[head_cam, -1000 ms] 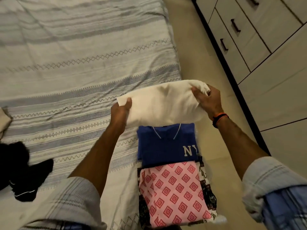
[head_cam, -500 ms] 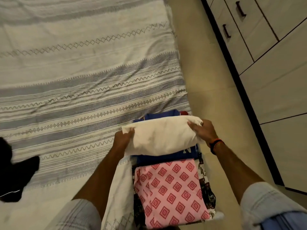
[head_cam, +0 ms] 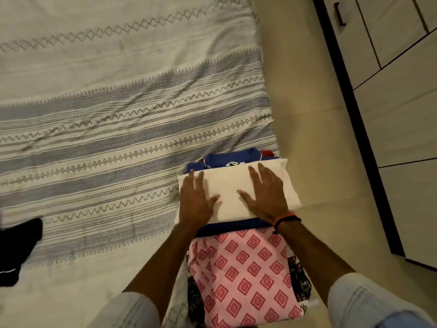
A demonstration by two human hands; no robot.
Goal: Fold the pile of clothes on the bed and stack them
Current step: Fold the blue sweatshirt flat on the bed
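Note:
A folded cream garment [head_cam: 227, 188] lies on top of a folded blue shirt [head_cam: 222, 159] at the bed's right edge. My left hand [head_cam: 195, 200] and my right hand [head_cam: 264, 195] rest flat on the cream garment, palms down, fingers spread, gripping nothing. Nearer to me lies a folded pink garment with a red diamond print [head_cam: 243, 278], with a dark floral piece [head_cam: 299, 278] under it. A black unfolded garment [head_cam: 16, 252] sits at the left edge of the bed.
The bed [head_cam: 106, 102] is covered by a cream sheet with blue-grey stripes. A beige floor strip [head_cam: 307, 114] runs along its right side. A wardrobe with drawers [head_cam: 390, 67] stands at the right.
Both hands lowered the cream garment onto the blue shirt, let go of its ends and now lie flat on top. The view tilted further down.

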